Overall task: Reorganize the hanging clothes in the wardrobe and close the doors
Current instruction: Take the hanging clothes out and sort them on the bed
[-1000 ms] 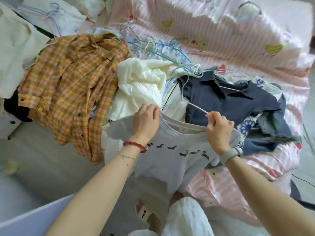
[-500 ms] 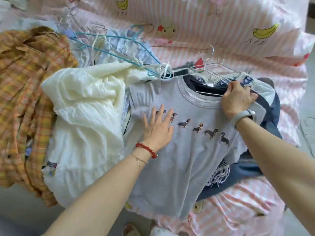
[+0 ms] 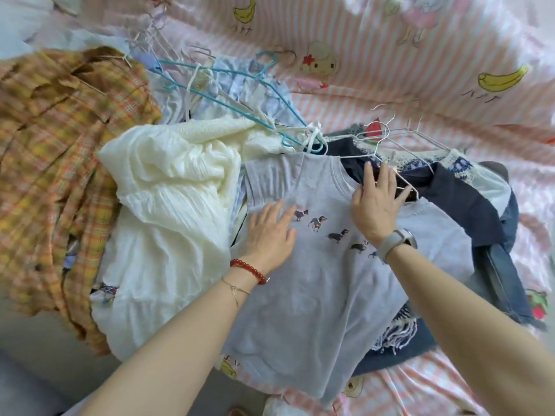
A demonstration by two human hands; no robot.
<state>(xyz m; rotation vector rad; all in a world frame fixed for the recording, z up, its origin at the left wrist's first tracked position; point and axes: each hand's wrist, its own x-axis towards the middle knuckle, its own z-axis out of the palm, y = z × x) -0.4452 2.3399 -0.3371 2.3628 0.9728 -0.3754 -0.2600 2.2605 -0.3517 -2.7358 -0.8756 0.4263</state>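
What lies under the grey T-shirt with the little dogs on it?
Both hands, left hand and right hand, press flat on the grey T-shirt. A navy shirt and fringed denim show from beneath its right side, over the striped bedsheet. Anything under its middle is covered.

Both arms reach forward. Left hand [image 3: 271, 228] lies flat, palm down, fingers straight and slightly spread. Right hand [image 3: 377, 202] lies flat too, fingers extended and fanned, wrist slightly raised.

Small handwritten katakana, apparently "バナナ", sit under the banana drawings on my pink striped bedsheet [image 3: 390, 94], at twelve and two o'clock. I can read no other text, label or number.
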